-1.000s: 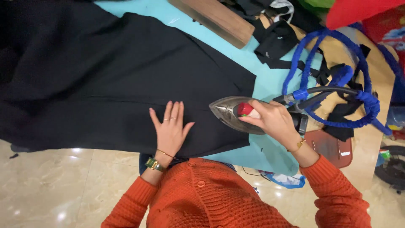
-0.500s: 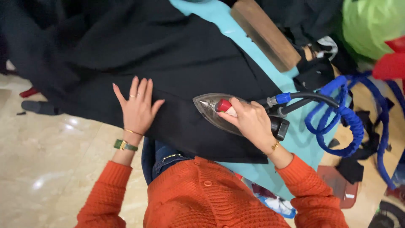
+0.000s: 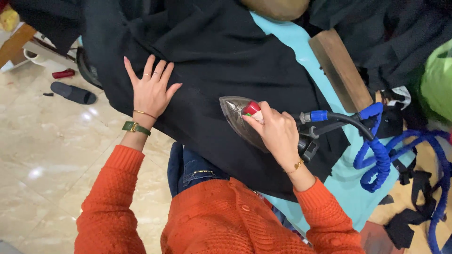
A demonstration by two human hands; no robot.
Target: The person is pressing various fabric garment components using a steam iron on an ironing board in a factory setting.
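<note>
A large black garment (image 3: 207,56) lies spread over a light blue ironing surface (image 3: 301,47). My left hand (image 3: 151,90) rests flat on the cloth with fingers spread, wearing rings, a thin bracelet and a green-strapped watch. My right hand (image 3: 275,129) grips the handle of a steam iron (image 3: 238,115) with a grey soleplate body and a red knob, its tip pointing left over the black fabric. A black hose with a blue coupling (image 3: 320,115) runs off the iron's back to the right.
A wooden block (image 3: 339,70) lies on the blue surface at the right. Blue coiled hose (image 3: 376,150) loops by the right edge among black fabric scraps (image 3: 414,188). A green bundle (image 3: 438,80) sits far right. A dark slipper (image 3: 73,92) lies on the tiled floor (image 3: 47,155) at left.
My left hand has slid further left and away across the black cloth. The iron, held by my right hand, has followed leftward over the fabric; the view has shifted too.
</note>
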